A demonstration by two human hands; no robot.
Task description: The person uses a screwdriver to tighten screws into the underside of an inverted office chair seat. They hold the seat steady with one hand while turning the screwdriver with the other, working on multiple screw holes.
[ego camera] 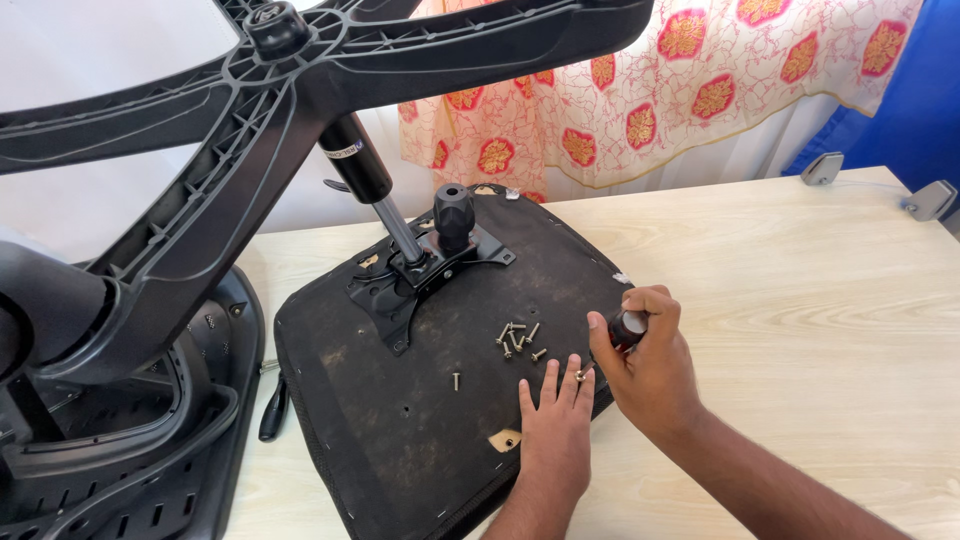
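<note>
Black seat underside [400, 420], L hand [555, 430] flat, R hand [650, 365] – screwdriver handle [628, 327]

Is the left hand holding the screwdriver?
No, the left hand lies flat on the upturned seat; the right hand grips the screwdriver handle.

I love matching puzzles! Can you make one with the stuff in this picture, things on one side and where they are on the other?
Things:
1. Loose screws
2. Left hand
3. Right hand
4. Five-arm chair base

Places or states:
A. Raised in the air on the gas cylinder
B. Flat on the upturned seat, fingers spread
C. Gripping a dark-handled tool at the seat's edge
D. Lying in a small cluster on the seat's underside

Pairs: 1-D, 2-B, 3-C, 4-A
</note>
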